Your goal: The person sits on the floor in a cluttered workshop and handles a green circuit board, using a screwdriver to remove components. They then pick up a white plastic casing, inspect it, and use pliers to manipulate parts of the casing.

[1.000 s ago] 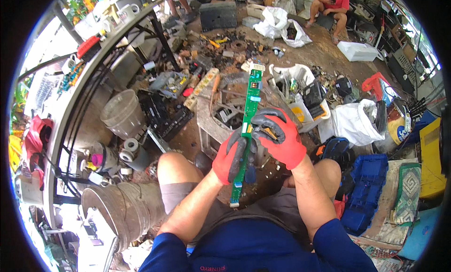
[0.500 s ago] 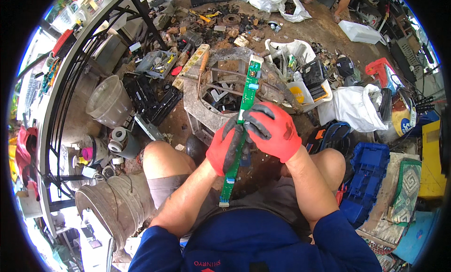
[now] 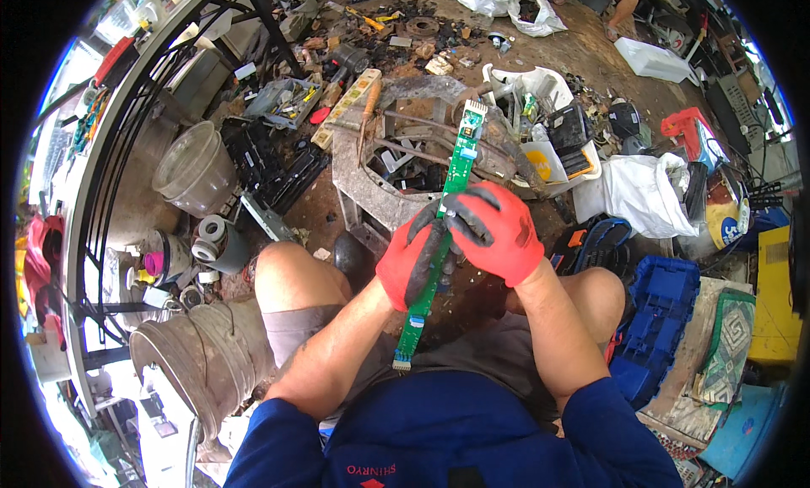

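A long, narrow green circuit board (image 3: pixel 456 177) with pale connectors at both ends is held slantwise above my lap. My left hand (image 3: pixel 412 256), in a red glove with dark fingers, wraps round it a little below its middle. My right hand (image 3: pixel 496 233), gloved the same way, grips it just above, fingertips on its face near a small white part. The thumbs are partly hidden. Beyond the board stands a grey, worn metal frame (image 3: pixel 353 172) with bars across it, and a wooden-handled tool (image 3: pixel 371 100) rests on its left side.
White tub (image 3: pixel 498 73) with scrap parts stands beyond my right hand. A white sack (image 3: pixel 637 193) and blue plastic tray (image 3: pixel 662 307) lie to the right. On the left are a clear bucket (image 3: pixel 192 172), a dirty bucket (image 3: pixel 198 345) and a black metal rack (image 3: pixel 105 201). Another person's leg shows far right.
The board's far end has swung slightly to the right, so it slants more. Both hands keep hold of it and have shifted very little.
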Demonstrator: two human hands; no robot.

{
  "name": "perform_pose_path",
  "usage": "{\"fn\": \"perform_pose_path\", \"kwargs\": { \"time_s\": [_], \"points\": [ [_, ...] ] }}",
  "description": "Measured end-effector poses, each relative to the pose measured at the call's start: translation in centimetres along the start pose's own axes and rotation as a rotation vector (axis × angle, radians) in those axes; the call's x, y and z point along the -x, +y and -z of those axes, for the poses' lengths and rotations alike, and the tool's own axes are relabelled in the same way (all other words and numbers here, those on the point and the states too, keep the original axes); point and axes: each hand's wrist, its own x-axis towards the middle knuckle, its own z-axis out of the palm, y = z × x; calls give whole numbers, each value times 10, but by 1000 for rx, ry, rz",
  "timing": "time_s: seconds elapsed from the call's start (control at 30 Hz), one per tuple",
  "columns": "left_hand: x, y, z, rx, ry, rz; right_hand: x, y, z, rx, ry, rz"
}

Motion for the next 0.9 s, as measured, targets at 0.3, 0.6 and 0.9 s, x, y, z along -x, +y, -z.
{"fn": "perform_pose_path", "kwargs": {
  "time_s": [0.3,0.6,0.9],
  "points": [
    [3,2,1,42,-38,6,3,-2,2,-160,25,-105],
    [4,0,-2,41,-38,43,-6,2,-1,-646,112,-494],
    [6,1,-7,27,7,57,-8,7,2,-977,203,-765]
  ]
}}
